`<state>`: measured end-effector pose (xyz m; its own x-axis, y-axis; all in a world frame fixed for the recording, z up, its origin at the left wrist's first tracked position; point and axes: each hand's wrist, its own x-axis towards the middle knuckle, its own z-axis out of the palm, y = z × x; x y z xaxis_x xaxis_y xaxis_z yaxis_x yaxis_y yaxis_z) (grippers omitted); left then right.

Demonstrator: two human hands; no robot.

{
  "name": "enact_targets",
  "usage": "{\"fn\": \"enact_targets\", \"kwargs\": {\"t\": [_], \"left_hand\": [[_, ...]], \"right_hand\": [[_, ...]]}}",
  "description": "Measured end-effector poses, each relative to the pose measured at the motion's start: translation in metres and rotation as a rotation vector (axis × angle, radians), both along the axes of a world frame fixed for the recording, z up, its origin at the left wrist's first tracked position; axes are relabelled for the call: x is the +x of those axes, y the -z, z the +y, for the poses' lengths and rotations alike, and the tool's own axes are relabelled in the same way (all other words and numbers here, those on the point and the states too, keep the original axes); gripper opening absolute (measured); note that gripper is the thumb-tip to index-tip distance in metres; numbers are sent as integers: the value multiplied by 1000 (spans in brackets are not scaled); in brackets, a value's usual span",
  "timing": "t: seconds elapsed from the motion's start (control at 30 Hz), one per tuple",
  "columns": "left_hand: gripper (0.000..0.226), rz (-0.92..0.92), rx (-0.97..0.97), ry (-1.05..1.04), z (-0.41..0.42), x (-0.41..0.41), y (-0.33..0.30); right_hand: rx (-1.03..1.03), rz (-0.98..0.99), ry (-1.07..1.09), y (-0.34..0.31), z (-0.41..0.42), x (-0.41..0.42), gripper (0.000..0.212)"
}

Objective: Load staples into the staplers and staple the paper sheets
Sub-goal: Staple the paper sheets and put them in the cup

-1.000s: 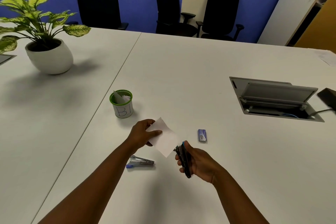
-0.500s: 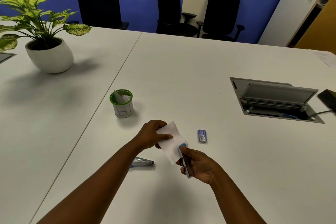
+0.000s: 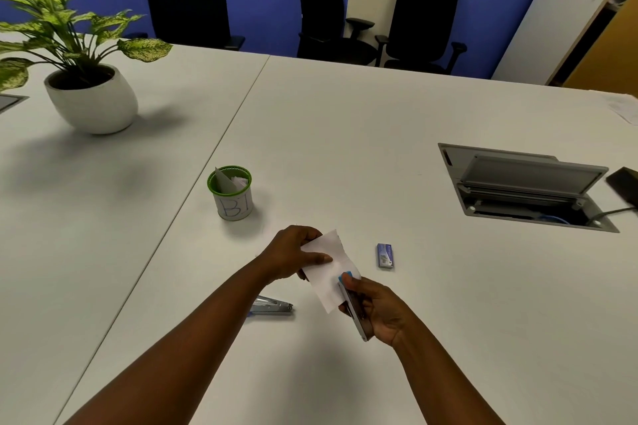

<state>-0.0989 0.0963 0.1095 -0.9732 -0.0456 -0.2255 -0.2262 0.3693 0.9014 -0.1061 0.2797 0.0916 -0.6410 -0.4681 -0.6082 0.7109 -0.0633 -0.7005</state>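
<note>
A: Stapler (image 3: 355, 309), blue-tipped: gripped in right hand (image 3: 379, 310), raised above bench (image 3: 379, 134). Nose now over edge of paper sheets (image 3: 326, 274); a second ago, just short of it.

B: Paper sheets: pinched by left hand (image 3: 293, 257), thumb on top. Moved closer to stapler since.

A: Status: sheets entered into mouth, probably ready for squeeze. Staple not visible.

B: Second stapler (image 3: 272, 305): flat on bench, untouched. Staple box (image 3: 385, 255): nearby, to right. Green-rimmed cup (image 3: 230, 192): holding spare slips.
</note>
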Motion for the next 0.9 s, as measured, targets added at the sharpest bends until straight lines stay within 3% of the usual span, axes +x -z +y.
{"fn": "enact_targets", "kwargs": {"t": [0.23, 0.47, 0.6, 0.8, 0.9], "left_hand": [[15, 17, 8, -25, 0, 0, 3], [16, 12, 9, -69, -8, 0, 3], [20, -22, 81, -159, -17, 2, 6], [16, -49, 243, -260, -26, 6, 11], [12, -59, 304, -294, -27, 6, 12]], "right_hand": [[58, 87, 40, 6, -8, 0, 2], [-18, 34, -25, 6, 1, -3, 17], [6, 94, 94, 17, 13, -13, 18], [719, 676, -175, 51, 29, -19, 41], [846, 866, -346, 66, 33, -16, 47]]}}
